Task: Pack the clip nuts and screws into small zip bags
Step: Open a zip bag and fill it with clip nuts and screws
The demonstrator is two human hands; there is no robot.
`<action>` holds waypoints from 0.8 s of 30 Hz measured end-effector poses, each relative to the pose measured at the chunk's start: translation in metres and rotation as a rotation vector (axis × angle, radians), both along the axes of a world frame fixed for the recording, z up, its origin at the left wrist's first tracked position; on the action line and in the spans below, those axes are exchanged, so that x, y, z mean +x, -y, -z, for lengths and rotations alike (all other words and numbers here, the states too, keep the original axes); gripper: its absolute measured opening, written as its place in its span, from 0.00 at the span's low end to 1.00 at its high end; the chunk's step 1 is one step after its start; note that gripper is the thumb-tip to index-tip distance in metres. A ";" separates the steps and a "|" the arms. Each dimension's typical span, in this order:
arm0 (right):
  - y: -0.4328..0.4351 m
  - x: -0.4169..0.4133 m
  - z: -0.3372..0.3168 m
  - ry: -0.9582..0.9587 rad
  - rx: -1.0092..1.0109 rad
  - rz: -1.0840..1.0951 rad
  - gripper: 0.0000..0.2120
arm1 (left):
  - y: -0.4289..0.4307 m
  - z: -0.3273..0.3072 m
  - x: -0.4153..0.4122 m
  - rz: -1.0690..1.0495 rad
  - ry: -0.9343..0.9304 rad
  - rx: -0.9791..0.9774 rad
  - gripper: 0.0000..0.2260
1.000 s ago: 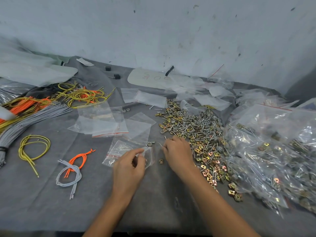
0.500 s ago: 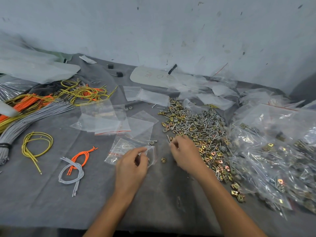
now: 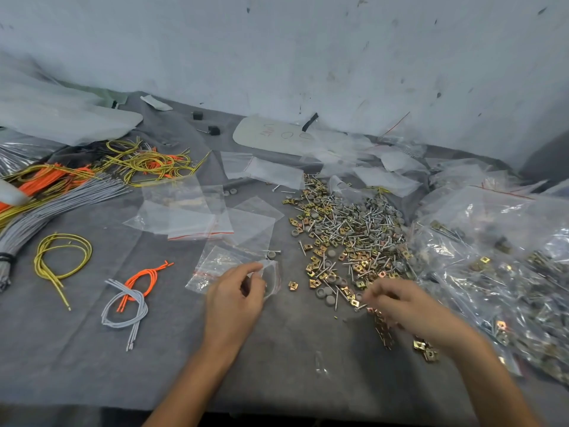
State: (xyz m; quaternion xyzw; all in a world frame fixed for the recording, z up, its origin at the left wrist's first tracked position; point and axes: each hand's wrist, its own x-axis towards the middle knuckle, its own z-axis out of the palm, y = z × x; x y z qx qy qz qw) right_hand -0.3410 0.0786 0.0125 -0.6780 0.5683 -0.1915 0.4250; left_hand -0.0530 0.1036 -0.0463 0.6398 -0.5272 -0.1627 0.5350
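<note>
My left hand [image 3: 235, 295] pinches a small clear zip bag [image 3: 271, 277] by its mouth, just above the grey cloth. A heap of brass clip nuts, silver screws and grey caps [image 3: 348, 238] lies to the right of it. My right hand [image 3: 397, 303] is blurred at the near edge of that heap, fingers curled down among the clip nuts; whether it holds any I cannot tell. One loose clip nut [image 3: 292, 285] lies between my hands.
Empty zip bags [image 3: 197, 217] lie spread behind my left hand. Big clear bags of packed hardware [image 3: 498, 260] fill the right side. Yellow, orange and grey cord bundles [image 3: 129, 291] lie at the left. A white wall [image 3: 308, 57] closes the back.
My right hand has moved right and toward me, from beside the bag to the near edge of the heap. My left hand keeps its hold on the bag.
</note>
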 end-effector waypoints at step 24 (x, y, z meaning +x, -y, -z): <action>0.096 0.131 0.025 -0.742 -0.379 0.047 0.12 | 0.003 0.004 0.000 -0.015 0.006 0.013 0.09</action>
